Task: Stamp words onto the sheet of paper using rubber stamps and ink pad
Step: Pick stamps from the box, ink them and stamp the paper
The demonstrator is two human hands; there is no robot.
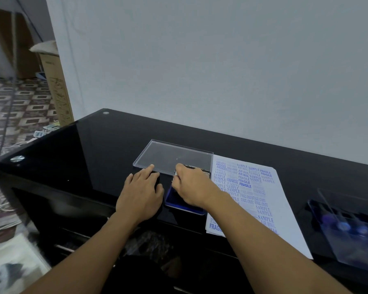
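A white sheet of paper (261,200) lies on the black glass desk, covered with blue stamped words such as SAMPLE, FRAGILE and AIR MAIL. Left of it sits a blue ink pad (174,198) in an open case. My right hand (191,185) is over the pad, fingers curled round a small rubber stamp (176,174) that is mostly hidden. My left hand (141,192) rests flat on the desk beside the pad, index finger touching the edge of a clear plastic lid (174,155).
A clear plastic box of stamps (348,232) stands at the right end of the desk (98,149). The wall runs close behind. The desk's left edge drops to a patterned floor with a cardboard box (55,81).
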